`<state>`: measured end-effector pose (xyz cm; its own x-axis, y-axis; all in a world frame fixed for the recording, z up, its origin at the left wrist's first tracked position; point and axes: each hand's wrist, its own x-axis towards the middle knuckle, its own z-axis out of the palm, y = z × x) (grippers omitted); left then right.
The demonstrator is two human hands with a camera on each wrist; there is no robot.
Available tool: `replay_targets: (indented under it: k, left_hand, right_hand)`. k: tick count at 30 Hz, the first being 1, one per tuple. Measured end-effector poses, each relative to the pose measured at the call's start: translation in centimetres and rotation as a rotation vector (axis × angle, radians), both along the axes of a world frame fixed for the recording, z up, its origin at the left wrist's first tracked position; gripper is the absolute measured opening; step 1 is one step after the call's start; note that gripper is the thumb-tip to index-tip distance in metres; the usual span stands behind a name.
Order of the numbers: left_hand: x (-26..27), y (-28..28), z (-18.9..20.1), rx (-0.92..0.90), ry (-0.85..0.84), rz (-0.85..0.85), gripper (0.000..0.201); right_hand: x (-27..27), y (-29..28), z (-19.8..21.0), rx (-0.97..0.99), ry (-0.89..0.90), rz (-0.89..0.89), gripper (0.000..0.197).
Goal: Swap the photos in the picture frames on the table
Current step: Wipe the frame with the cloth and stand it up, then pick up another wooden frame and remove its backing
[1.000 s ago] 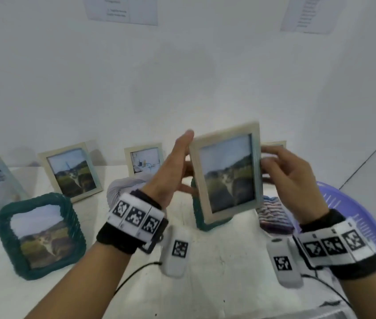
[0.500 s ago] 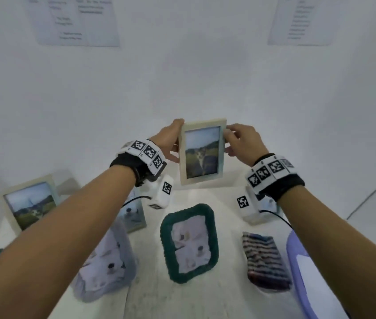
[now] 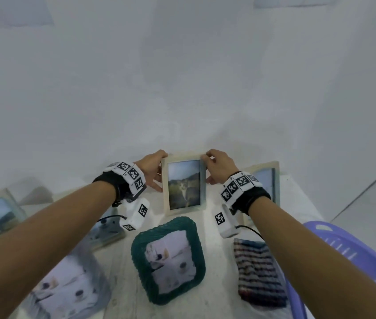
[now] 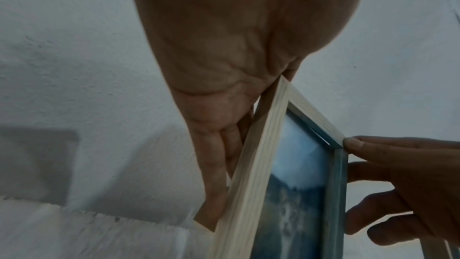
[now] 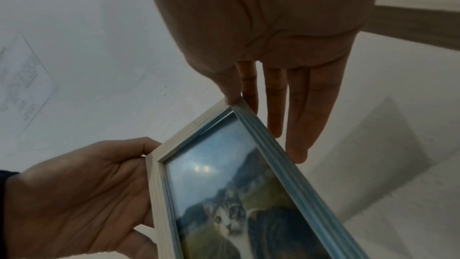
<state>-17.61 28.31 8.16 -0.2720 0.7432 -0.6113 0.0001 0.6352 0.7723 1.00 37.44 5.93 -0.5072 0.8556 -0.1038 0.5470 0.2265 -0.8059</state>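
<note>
Wooden frame (image 3: 184, 184) upright between both gripping hands.

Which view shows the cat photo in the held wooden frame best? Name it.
Right wrist: the cat photo fills the wooden frame, face clear. Head view shows it small; left wrist sees it edge-on, blurred.

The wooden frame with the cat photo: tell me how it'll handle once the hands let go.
The wooden frame is probably stiff: its straight rails show no bend between the left hand and right hand. Standing tall and thin, it may tip easily. Its reflective front looks glazed, so likely fragile.
</note>
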Motion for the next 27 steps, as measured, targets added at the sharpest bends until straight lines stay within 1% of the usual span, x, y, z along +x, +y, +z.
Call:
replay_targets:
  k: [5, 12, 17, 22, 24, 27]
  left_hand:
    - [0.0, -0.1, -1.6, -0.023, 0.032, 0.018, 0.035]
    - [0.1, -0.4, -2.7, -0.065, 0.083, -0.012, 0.039]
    - [0.2, -0.6, -2.3, -0.051, 0.145, -0.054, 0.036]
    - [-0.2, -1.2, -1.9, -0.052, 0.178, -0.147, 0.044]
    - [-1.0, -1.4, -1.1, -0.041, 0.216, -0.168, 0.047]
    - [-2.9, -2.3, 1.2, 0.024, 0.274, -0.188, 0.044]
  right_hand:
    - [0.1, -0.2, -0.8, 0.027, -0.056, 0.025, 0.022]
    - [0.2, -0.8, -1.5, 0.030, -0.124, 0.041, 0.030]
    - [-0.1, -1.0, -1.8, 0.038, -0.149, 0.033, 0.031]
    - [-0.2, -0.9, -2.0, 0.037, -0.186, 0.037, 0.031]
    - [-0.1, -1.0, -1.6, 0.039, -0.208, 0.020, 0.035]
    - [-0.2, -1.0, 0.4, 0.138, -0.252, -0.012, 0.044]
